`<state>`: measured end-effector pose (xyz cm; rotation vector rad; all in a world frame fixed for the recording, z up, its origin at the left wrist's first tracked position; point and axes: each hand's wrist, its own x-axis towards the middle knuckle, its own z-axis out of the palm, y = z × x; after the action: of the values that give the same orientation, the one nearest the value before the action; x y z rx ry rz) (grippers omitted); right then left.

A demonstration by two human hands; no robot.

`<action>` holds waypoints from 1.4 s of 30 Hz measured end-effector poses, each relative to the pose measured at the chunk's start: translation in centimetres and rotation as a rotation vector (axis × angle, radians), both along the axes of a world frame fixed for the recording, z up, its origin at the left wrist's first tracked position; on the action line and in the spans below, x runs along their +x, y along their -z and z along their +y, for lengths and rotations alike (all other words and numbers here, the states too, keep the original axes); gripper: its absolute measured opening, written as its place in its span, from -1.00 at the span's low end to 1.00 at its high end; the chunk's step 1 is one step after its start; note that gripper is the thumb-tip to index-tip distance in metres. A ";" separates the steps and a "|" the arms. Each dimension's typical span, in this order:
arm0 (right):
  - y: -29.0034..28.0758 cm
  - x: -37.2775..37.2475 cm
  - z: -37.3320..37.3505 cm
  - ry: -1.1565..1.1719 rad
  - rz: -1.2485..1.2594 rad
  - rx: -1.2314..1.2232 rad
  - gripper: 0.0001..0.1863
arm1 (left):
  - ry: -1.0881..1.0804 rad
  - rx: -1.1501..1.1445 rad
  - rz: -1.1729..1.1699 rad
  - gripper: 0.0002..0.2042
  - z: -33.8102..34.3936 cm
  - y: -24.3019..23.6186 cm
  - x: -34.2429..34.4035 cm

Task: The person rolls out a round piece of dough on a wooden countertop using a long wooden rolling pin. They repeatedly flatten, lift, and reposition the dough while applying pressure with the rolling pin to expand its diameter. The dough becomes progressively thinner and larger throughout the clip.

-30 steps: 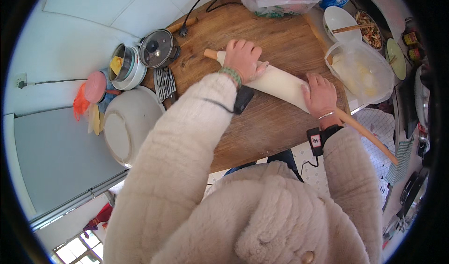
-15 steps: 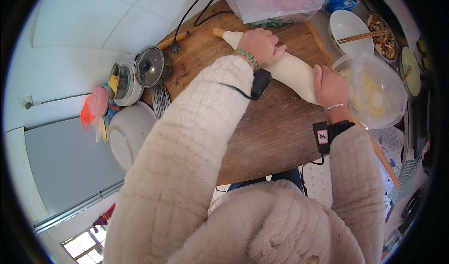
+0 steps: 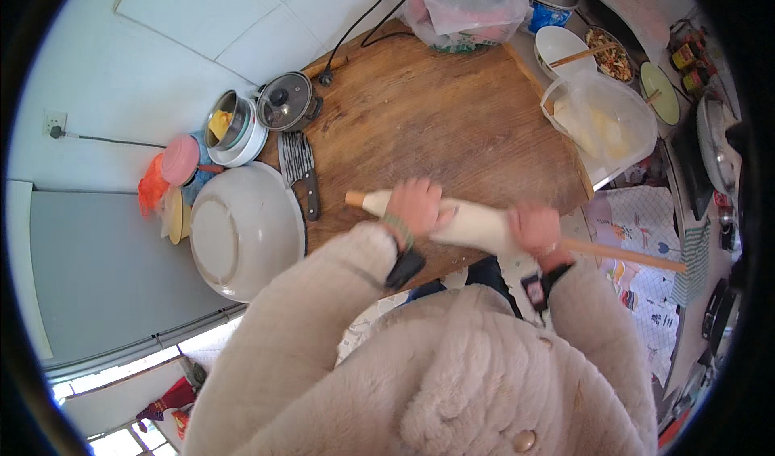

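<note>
Your left hand (image 3: pixel 416 207) and right hand (image 3: pixel 535 226) curled over the dough (image 3: pixel 472 223) wrapped round a rolling pin (image 3: pixel 626 254) at the near edge of the wooden board (image 3: pixel 436 117). Likely soft, it seemed best held around the pin.

Worn on the head, at left in a side-by-side fisheye pair; aimed steeply downward over the coat front (image 3: pixel 468 359) at a wooden board (image 3: pixel 436 117), fairly close above left hand (image 3: pixel 417 207) and right hand (image 3: pixel 535 226); wide enough to catch wall (image 3: pixel 202 20) and window (image 3: pixel 119 443), with straight edges bent rimward.
</note>
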<state>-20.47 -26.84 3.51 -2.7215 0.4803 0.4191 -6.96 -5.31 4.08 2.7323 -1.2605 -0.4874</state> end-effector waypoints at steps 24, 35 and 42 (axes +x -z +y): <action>1.8 3.6 -5.2 -0.193 -0.720 -0.129 -0.28 | 0.194 -0.539 -0.375 -0.27 -5.0 2.4 6.9; 6.0 9.6 -11.9 0.045 -0.365 -0.171 -0.49 | 0.068 -0.226 -0.236 -0.49 -12.4 5.2 13.7; 2.1 -5.2 -3.8 -0.073 -0.291 -0.112 -0.53 | 0.111 -0.230 -0.124 -0.55 -5.2 0.2 -2.3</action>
<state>-25.72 -30.61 1.42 -2.8499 0.3354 0.0109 -9.25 -10.48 3.87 2.5448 -1.4064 -0.1706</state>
